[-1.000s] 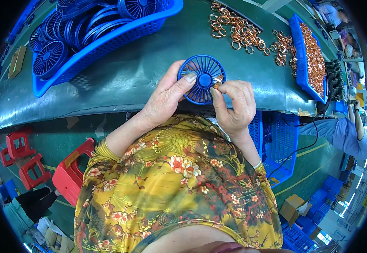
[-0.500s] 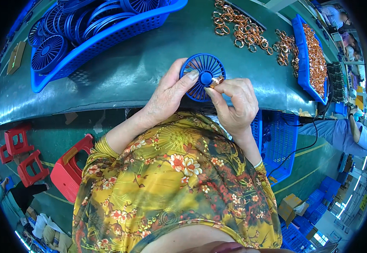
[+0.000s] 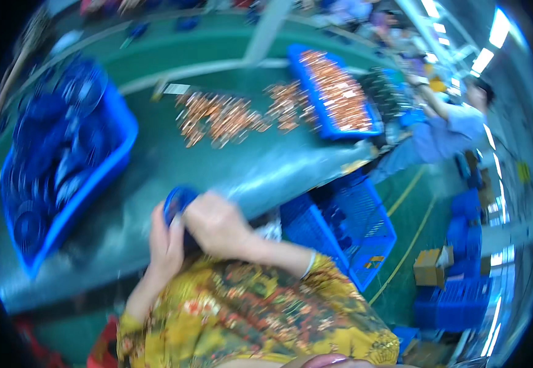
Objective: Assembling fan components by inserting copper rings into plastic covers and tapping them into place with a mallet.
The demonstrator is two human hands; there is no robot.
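My left hand (image 3: pixel 167 245) grips a round blue fan grille (image 3: pixel 178 200) by its side, just over the near edge of the green table. My right hand (image 3: pixel 218 224) is closed against the grille's right side, knuckles up and fingers curled. It covers much of the grille, and whatever its fingertips pinch is hidden. Motion blurs both hands and the grille. Beyond them, on the table, lie loose copper-coloured rings (image 3: pixel 217 118) in a pile, with a smaller heap of rings (image 3: pixel 287 107) to its right.
At left stands a large blue basket (image 3: pixel 118 126) full of blue fan grilles. A blue tray (image 3: pixel 319 116) of copper-coloured rings sits at the table's right end. Below the table edge is a blue crate (image 3: pixel 373 251). A person in light blue (image 3: pixel 453 132) is at far right.
The whole view has swung rightward and blurred. My right hand has turned over the grille, now seen more edge-on; the copper-coloured ring it pinched earlier is out of sight.
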